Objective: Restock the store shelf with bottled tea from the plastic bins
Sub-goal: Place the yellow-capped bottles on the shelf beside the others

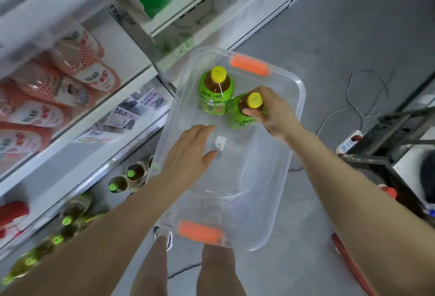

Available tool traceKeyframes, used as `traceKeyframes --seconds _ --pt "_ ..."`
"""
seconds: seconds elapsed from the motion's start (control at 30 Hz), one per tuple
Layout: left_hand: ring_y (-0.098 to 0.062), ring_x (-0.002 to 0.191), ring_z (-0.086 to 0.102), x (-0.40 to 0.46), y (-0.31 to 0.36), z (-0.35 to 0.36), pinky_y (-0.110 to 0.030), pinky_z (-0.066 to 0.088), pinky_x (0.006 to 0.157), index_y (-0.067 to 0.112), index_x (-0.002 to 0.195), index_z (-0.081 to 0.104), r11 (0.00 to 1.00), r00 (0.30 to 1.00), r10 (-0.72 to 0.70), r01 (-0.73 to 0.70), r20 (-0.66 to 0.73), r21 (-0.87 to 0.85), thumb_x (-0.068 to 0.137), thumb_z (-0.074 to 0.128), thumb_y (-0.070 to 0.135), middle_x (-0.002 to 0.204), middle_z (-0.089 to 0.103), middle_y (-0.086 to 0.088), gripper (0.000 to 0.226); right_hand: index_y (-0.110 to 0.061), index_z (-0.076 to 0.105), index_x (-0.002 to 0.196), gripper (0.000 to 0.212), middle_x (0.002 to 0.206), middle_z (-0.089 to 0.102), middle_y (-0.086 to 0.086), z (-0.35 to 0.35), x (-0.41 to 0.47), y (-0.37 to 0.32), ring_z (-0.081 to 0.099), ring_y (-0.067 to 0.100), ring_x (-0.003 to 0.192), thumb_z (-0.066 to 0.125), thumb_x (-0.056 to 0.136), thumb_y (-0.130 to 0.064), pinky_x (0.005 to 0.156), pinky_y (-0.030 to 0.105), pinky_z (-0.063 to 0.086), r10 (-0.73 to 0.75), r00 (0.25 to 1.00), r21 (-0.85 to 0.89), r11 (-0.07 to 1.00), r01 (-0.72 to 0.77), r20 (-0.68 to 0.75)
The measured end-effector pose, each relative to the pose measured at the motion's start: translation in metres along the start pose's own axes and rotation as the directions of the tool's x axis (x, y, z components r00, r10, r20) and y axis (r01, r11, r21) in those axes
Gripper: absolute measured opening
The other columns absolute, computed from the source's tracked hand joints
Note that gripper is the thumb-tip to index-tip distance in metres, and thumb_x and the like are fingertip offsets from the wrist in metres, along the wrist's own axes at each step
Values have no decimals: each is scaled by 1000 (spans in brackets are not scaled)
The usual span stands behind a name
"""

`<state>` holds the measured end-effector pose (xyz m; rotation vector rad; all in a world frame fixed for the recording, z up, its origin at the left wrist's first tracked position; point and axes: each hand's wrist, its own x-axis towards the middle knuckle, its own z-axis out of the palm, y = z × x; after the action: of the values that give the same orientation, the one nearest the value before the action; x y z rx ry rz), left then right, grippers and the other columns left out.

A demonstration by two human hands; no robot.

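Two tea bottles stand at the far end of the clear plastic bin [288, 154] on the floor. The right hand [273, 112] grasps the nearer bottle [244, 113] around its neck, touching the other bottle [215, 93]. The left hand [188, 152] hovers inside the bin, fingers relaxed and holding nothing.

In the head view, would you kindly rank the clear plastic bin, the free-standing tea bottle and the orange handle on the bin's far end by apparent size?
1. Clear plastic bin, by far the largest.
2. Free-standing tea bottle.
3. Far orange handle, smallest, though it lies farther from the camera, so its true size is less sure.
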<state>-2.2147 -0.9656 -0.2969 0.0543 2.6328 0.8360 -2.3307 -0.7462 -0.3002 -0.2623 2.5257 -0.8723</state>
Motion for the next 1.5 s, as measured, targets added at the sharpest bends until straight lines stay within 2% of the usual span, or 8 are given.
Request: traceKeyframes --seconds 0.13,0.3,0.5,0.63,0.73,0.9,1.2,1.5 --pt "-28 132 42 8 3 2 -32 34 103 15 150 33 998 997 -39 43 61 -55 85 71 34 147 41 -8 77 -13 54 107 46 101 54 8 4 -10 -8 54 31 92 65 87 -53 71 30 29 8 997 -22 1000 -7 74" --pt "-19 135 40 3 11 -7 -29 33 106 25 153 20 971 969 -99 144 226 -193 66 84 45 152 35 1 110 -26 49 93 52 97 63 5 -1 -34 -33 63 27 94 57 75 -74 85 46 50 9 978 181 982 -48 207" --pt "-16 107 61 -22 23 -27 -32 49 91 31 136 39 916 973 -223 231 61 -327 54 88 50 119 63 8 97 -44 60 90 18 91 67 -13 1 -45 -60 69 16 93 71 77 -51 86 36 55 -27 963 487 866 -111 269" --pt "-12 103 63 -36 17 -43 -36 52 90 32 131 42 866 957 -288 279 43 -415 46 79 65 112 66 12 99 -24 53 128 61 117 64 4 3 -18 -51 63 17 108 68 80 -59 99 37 51 -6 976 622 772 -133 217" --pt "-6 99 65 -43 11 -51 -34 53 90 32 128 46 825 941 -336 311 33 -472 44 77 68 109 66 16 97 -16 40 145 78 137 50 5 14 20 -38 53 19 119 78 81 -42 104 43 47 138 990 452 883 -126 6" --pt "5 95 63 -52 2 -50 -29 54 89 33 127 48 760 913 -406 366 46 -537 53 89 51 105 67 20 86 -17 37 145 99 142 41 7 47 56 -28 46 14 123 93 64 -26 100 33 42 18 1000 217 976 -12 -23" --pt "3 99 63 -70 6 -33 -32 53 92 33 129 49 737 908 -417 361 36 -571 50 84 60 110 65 20 91 -21 37 130 81 123 60 -4 75 35 -32 60 21 103 88 67 -29 67 18 26 113 986 167 982 -91 -124" --pt "9 97 62 -121 7 -52 -18 50 85 40 122 50 651 903 -430 303 -10 -696 48 85 60 106 67 28 84 -37 44 117 65 108 57 -20 70 -56 -55 60 11 98 88 71 -29 86 30 49 112 990 380 922 -72 -84"
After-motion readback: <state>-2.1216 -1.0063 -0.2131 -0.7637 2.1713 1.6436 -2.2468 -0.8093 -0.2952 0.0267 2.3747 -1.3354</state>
